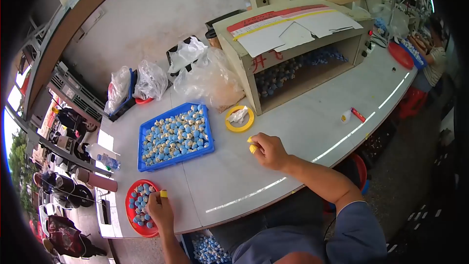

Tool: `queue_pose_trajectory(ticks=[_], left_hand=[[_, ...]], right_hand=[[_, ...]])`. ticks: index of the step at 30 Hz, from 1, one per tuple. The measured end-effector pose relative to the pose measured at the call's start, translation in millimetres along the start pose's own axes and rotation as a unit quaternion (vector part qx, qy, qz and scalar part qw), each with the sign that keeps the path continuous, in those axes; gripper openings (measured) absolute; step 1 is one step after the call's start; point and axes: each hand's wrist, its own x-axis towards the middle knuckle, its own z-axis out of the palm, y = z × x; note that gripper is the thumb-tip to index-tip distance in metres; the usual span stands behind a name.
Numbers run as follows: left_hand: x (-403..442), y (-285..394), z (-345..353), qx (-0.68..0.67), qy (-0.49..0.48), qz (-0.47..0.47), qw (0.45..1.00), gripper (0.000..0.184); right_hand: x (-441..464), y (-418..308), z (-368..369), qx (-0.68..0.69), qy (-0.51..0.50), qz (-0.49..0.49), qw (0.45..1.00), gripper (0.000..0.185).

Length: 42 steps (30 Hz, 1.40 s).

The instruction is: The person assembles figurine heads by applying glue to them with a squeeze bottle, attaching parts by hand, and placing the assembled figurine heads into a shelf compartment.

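My left hand [160, 210] is over the right edge of a round red plate [132, 216], its fingers curled in and one tip wrapped in yellow. The plate carries several small blue-and-cream balls [141, 196]. Whether a ball is in these fingers is hidden. Above the table, right of the blue tray, my right hand [271, 152] has its fingers drawn in, with yellow wraps on the thumb and a fingertip. Anything pinched there is too small to make out. The blue tray [177, 158] between the hands is filled with similar balls.
A yellow ring-shaped dish [240, 128] with white tissue lies behind my right hand. A beige box [249, 76] with blue pieces inside stands at the back. Plastic bags [207, 78], a pink flask [101, 182], a small bottle [346, 116] and a red marker [358, 115] are around. Other people sit beyond.
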Motion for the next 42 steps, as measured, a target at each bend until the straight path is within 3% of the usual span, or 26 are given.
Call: queue_pose_trajectory(ticks=[2,4,8,12,15,18,20,23,26,28,31,37,39,42], left_hand=[[2,30,37,-0.177,-0.058,0.019,0.982,0.017],[2,65,77,-0.258,-0.123,0.026,0.958,0.02],[7,125,135,-0.305,-0.266,0.006,0.914,0.026],[8,139,179,-0.34,-0.299,0.002,0.892,0.028],[2,120,203,-0.402,-0.293,-0.006,0.867,0.023],[1,122,197,-0.453,-0.292,-0.046,0.841,0.019],[2,121,198,-0.447,-0.303,-0.031,0.841,0.017],[3,122,201,-0.449,-0.312,-0.035,0.837,0.016],[3,119,206,-0.446,-0.318,-0.042,0.836,0.017],[4,125,200,-0.43,-0.32,-0.042,0.843,0.018],[5,129,200,-0.412,-0.312,-0.051,0.854,0.017],[3,133,202,-0.394,-0.303,-0.033,0.867,0.014],[1,131,203,-0.388,-0.303,-0.033,0.87,0.014],[2,130,205,-0.386,-0.301,-0.05,0.871,0.014]], right_hand=[[-1,1,1,0.036,0.009,0.062,0.997,0.022],[2,1,1,0.07,0.03,0.11,0.991,0.019],[16,2,-18,0.082,0.072,0.15,0.983,0.016],[38,25,-52,0.016,0.133,0.138,0.981,0.016],[61,77,-77,-0.068,0.173,0.206,0.961,0.022],[81,144,-90,-0.252,0.152,0.201,0.934,0.035],[98,176,-92,-0.408,0.101,0.184,0.888,0.044],[124,215,-100,-0.571,0.103,0.069,0.811,0.055],[156,235,-122,-0.536,0.018,0.09,0.839,0.056],[168,247,-127,-0.489,0.038,0.06,0.869,0.055],[180,254,-121,-0.444,-0.011,0.075,0.893,0.054],[191,214,-77,-0.38,-0.175,0.106,0.902,0.053],[193,219,-76,-0.376,-0.167,0.113,0.904,0.053],[195,258,-104,-0.398,-0.071,0.12,0.907,0.052]])
